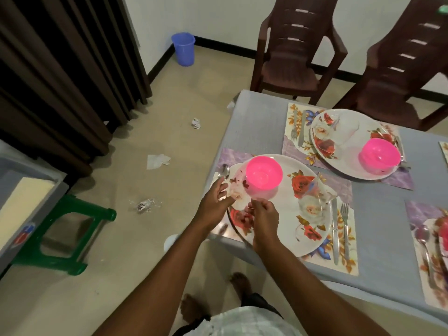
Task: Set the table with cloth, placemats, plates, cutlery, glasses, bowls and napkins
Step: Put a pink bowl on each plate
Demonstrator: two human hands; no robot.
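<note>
Both hands (238, 206) meet over near plate (286, 209), beside pink bowl (264, 174)

Pink bowl (264, 175) upright on floral plate (288, 214), glass (312, 207) alongside.

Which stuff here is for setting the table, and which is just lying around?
For the table: cloth, placemats, plates, pink bowls, glass, knife, fork, spoon.

Lying around: blue bin, green stool, scraps on the floor, chairs.

Pink bowl (264, 174) on a rose-patterned white plate (288, 207), grey-blue cloth (378, 204), possibly lilac-edged floral placemat (339, 190).
</note>
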